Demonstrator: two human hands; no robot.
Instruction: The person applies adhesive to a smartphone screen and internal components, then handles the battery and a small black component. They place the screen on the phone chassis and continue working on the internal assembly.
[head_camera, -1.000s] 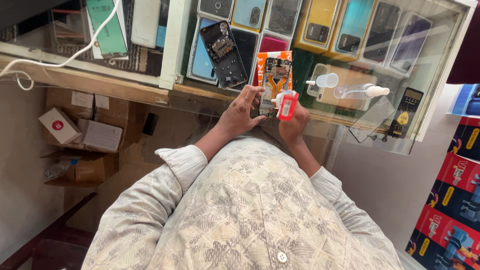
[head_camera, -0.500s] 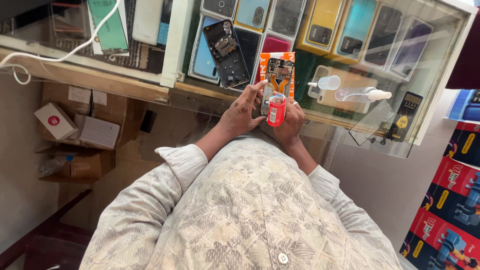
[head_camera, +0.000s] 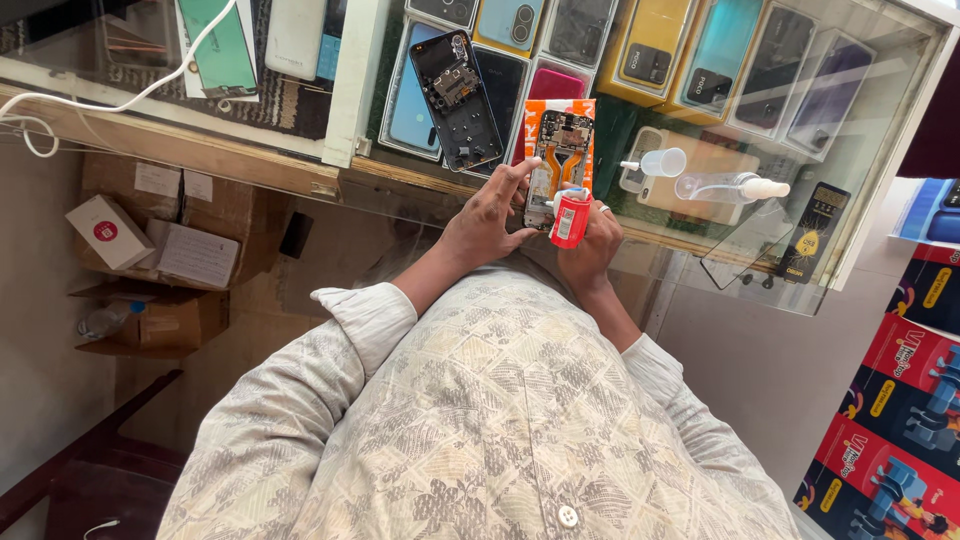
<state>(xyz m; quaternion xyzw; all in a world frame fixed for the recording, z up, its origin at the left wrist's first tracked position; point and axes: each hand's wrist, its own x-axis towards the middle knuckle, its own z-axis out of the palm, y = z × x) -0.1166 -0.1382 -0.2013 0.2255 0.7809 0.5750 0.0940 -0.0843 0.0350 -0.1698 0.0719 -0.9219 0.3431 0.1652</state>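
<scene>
My left hand (head_camera: 488, 215) grips the left edge of an opened phone with an orange frame (head_camera: 562, 148), its circuit board and cables exposed, lying on the glass counter (head_camera: 700, 235). Just below the phone, my right hand (head_camera: 592, 250) is closed around a small red bottle (head_camera: 570, 220) with a white tip. The tip points up at the phone's lower end. A ring shows on one finger of the right hand.
Another opened dark phone (head_camera: 458, 88) lies left of the orange one. Two clear squeeze bottles (head_camera: 728, 187) lie to the right, with a black card (head_camera: 812, 232) beyond. Phone boxes (head_camera: 655, 45) fill the case under the glass. Cardboard boxes (head_camera: 150, 250) sit below left.
The red bottle dipped slightly left and came back beside the phone's lower end. My left hand's fingers slid higher along the phone's left edge.
</scene>
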